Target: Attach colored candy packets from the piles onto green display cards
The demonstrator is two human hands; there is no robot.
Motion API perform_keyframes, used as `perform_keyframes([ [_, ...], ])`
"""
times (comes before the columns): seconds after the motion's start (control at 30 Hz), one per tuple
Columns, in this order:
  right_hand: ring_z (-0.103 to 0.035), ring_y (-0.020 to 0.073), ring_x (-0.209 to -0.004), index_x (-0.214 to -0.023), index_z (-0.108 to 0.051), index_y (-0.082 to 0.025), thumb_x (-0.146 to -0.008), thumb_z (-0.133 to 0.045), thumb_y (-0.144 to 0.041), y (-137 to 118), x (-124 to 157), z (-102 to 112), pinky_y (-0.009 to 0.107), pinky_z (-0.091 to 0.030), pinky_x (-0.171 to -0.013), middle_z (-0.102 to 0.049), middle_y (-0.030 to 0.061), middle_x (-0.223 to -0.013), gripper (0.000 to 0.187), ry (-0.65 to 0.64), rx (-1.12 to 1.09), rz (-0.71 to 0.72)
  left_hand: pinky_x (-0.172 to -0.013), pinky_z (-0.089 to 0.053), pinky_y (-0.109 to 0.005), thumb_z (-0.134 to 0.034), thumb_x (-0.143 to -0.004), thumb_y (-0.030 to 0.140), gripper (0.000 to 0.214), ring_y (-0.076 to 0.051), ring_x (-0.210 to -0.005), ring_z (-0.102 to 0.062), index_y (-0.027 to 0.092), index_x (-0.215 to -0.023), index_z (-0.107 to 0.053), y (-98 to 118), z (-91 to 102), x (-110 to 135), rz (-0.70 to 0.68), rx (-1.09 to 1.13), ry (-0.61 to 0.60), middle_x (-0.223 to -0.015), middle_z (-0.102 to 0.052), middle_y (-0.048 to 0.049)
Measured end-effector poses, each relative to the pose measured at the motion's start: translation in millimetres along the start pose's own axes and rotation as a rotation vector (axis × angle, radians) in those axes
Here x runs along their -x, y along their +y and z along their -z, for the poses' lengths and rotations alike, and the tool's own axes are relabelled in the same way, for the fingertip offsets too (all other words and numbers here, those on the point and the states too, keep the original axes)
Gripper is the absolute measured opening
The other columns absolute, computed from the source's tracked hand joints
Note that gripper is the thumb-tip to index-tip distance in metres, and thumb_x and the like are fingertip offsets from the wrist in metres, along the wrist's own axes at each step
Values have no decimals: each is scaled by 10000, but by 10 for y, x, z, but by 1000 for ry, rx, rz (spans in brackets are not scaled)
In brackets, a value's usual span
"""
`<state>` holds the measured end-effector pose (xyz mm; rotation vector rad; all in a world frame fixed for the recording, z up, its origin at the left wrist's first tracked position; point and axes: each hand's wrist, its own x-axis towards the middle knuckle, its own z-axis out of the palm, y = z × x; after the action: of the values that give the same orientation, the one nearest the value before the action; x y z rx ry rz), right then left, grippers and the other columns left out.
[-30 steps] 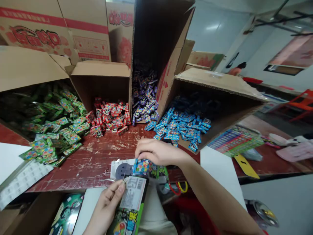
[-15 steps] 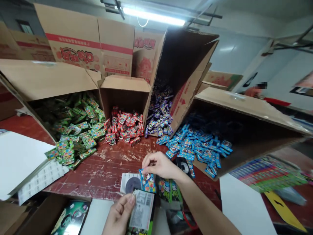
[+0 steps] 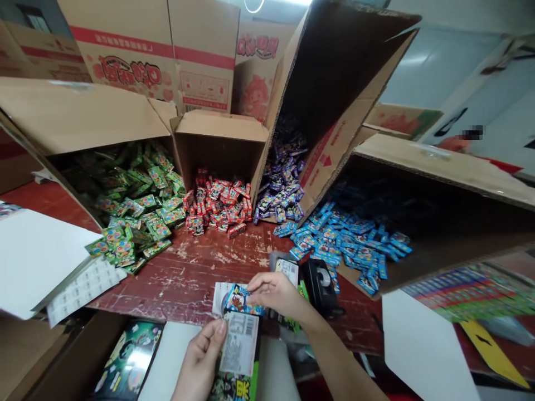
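Observation:
My left hand [image 3: 203,359] pinches the left side of a black-and-green printed packet [image 3: 234,384], which has a white barcode label on its upper part. Between the fingers of my right hand [image 3: 278,294] is a small blue candy packet [image 3: 239,299], lying sideways just at the upper edge of the larger packet. Whether the blue one is partly inside cannot be made out. Behind them a white sheet with a grey disc print [image 3: 219,295] rests on the table edge. A black tape dispenser [image 3: 321,289] stands right of my right hand, beside another labelled packet [image 3: 288,270].
Open cartons hold heaps of green packets [image 3: 144,203], red packets [image 3: 217,203], purple packets [image 3: 282,189] and blue packets [image 3: 351,239]. White boards [image 3: 42,250] lie at left. A box with a dark green printed item [image 3: 129,356] sits below. Another person [image 3: 457,143] is far right.
The blue packet has turned from upright to sideways and lies lower against the larger packet. My right hand has shifted slightly right. The view has tilted down.

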<state>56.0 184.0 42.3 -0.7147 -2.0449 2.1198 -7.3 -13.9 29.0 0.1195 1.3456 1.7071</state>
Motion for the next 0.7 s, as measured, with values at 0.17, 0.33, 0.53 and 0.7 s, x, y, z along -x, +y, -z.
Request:
perform_keyframes([
  [0.17, -620, 132, -601, -718, -707, -134, -555, -823, -346, -138, 19, -5, 233, -475, -546, -678, 25, -678, 292, 56, 58, 29, -621, -478, -247, -668, -705, 554, 420, -203, -740, -645, 166, -865, -674, 6, -26, 34, 12, -37, 1, -764, -717, -33],
  [0.33, -608, 124, -642, -743, -738, -158, -642, -774, -347, -183, 51, 16, 217, -456, -541, -681, 44, -780, 217, -110, 241, 145, -718, -493, -294, -693, -677, 552, 402, -227, -769, -655, 166, -787, -678, 19, -10, 29, 33, -9, -35, -762, -726, -48],
  [0.53, -665, 175, -802, -759, -742, -185, -617, -759, -459, -68, 173, -171, 303, -529, -733, -707, 56, -917, 309, -322, 72, 141, -677, -505, -283, -718, -661, 520, 501, -269, -952, -649, 184, -1017, -615, 35, 101, -48, 1, -4, -2, -932, -732, -74],
  [0.7, -662, 179, -641, -809, -712, -152, -614, -749, -499, 259, -371, -16, 306, -533, -612, -698, 48, -706, 400, 157, 31, 81, -862, -480, -272, -752, -639, 465, 664, -226, -1056, -604, 250, -1207, -483, 76, 173, -150, -232, -147, 100, -1134, -679, -50],
])
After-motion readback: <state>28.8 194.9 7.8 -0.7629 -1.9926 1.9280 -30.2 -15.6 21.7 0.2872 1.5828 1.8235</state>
